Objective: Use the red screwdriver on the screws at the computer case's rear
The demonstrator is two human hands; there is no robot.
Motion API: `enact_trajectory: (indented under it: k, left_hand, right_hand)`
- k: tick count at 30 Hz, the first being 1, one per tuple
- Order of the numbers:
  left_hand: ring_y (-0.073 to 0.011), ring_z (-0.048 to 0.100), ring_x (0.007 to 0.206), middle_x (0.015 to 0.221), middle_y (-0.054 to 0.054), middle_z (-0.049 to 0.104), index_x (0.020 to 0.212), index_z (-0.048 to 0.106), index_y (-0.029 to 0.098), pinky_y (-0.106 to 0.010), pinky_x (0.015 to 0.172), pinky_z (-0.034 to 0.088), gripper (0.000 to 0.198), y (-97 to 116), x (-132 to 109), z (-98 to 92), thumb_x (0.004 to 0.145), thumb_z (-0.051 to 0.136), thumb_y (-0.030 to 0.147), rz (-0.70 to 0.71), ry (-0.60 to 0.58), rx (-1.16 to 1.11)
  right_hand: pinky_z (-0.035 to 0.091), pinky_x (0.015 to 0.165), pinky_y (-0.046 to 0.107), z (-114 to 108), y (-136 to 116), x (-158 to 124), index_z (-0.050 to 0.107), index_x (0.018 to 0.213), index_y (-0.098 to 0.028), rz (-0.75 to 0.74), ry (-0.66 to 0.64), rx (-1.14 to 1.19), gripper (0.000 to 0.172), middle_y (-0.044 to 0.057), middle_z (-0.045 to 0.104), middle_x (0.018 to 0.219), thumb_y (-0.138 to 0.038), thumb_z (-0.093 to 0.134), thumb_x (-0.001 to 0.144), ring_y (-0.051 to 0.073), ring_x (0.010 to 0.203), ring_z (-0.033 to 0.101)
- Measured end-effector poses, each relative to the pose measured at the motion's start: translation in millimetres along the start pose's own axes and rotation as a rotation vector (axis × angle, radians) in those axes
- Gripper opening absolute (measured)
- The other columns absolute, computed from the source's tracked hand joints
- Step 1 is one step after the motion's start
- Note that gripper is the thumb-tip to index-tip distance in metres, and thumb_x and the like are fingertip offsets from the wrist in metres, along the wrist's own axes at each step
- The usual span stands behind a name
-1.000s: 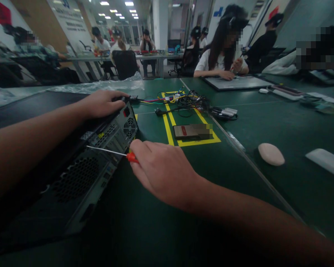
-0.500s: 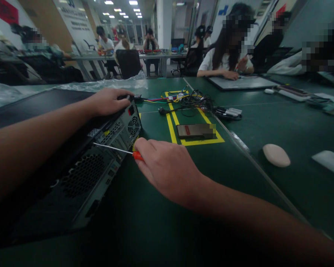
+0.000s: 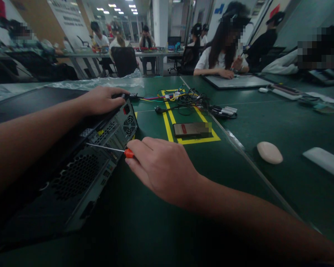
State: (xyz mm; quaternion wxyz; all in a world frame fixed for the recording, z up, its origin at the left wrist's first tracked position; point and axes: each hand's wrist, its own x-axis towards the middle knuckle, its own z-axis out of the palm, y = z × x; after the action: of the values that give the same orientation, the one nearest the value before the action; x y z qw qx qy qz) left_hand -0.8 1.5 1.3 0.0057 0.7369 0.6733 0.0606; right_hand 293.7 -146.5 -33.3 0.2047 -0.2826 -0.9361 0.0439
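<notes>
One computer (image 3: 79,176), left hand (image 3: 104,100) spread over its top edge, one screwdriver (image 3: 128,153) gripped in the right hand (image 3: 163,167), one phone (image 3: 190,129) just beyond that hand, table (image 3: 228,167) reaching rightward

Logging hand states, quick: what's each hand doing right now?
Left hand: open, resting on the upper edge of the computer case.
Right hand: closed, holding an orange-handled screwdriver.

head: single view | head-worn | facing forward, down | close over green table (image 3: 225,167)
</notes>
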Motion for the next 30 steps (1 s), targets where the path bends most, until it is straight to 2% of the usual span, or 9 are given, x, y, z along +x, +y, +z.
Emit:
enact_trajectory:
  k: [4, 7, 22, 30]
  left_hand:
    - [-0.0431, 0.075, 0.133, 0.15, -0.016, 0.083, 0.174, 0.07, 0.02, -0.056, 0.119, 0.056, 0.083, 0.9, -1.0, -1.0, 0.104, 0.046, 0.057, -0.007, -0.006, -0.003]
    - [-0.0417, 0.072, 0.141, 0.158, -0.013, 0.081, 0.174, 0.07, 0.02, -0.053, 0.125, 0.054, 0.081, -0.4, -0.5, -0.7, 0.105, 0.047, 0.056, 0.018, -0.003, -0.006]
    - [-0.0443, 0.071, 0.147, 0.166, -0.017, 0.076, 0.176, 0.068, 0.017, -0.057, 0.127, 0.052, 0.088, -1.9, 0.3, 1.2, 0.103, 0.043, 0.059, 0.029, -0.006, -0.006]
    - [-0.0433, 0.071, 0.148, 0.165, -0.015, 0.076, 0.175, 0.069, 0.018, -0.055, 0.128, 0.051, 0.084, 0.3, -0.8, 0.0, 0.105, 0.046, 0.057, 0.019, -0.004, -0.015]
  right_hand:
    - [0.039, 0.068, 0.035, 3.5, 1.4, -0.8, 0.071, 0.147, -0.022, -0.052, 0.031, 0.008, 0.03, 0.005, 0.082, 0.109, -0.024, 0.05, 0.127, 0.02, 0.094, 0.074]
    - [0.038, 0.067, 0.034, 4.4, 1.8, 0.2, 0.069, 0.149, -0.024, -0.044, 0.019, 0.004, 0.03, 0.004, 0.082, 0.107, -0.022, 0.05, 0.126, 0.019, 0.091, 0.073]
    - [0.029, 0.059, 0.035, 4.9, -2.2, 0.3, 0.069, 0.13, -0.02, 0.041, -0.016, 0.012, 0.018, 0.004, 0.083, 0.094, -0.021, 0.053, 0.123, 0.019, 0.074, 0.072]
    - [0.033, 0.063, 0.035, -0.9, -3.9, 0.6, 0.069, 0.124, -0.02, 0.026, -0.045, 0.006, 0.017, 0.006, 0.084, 0.101, -0.021, 0.052, 0.124, 0.02, 0.084, 0.077]
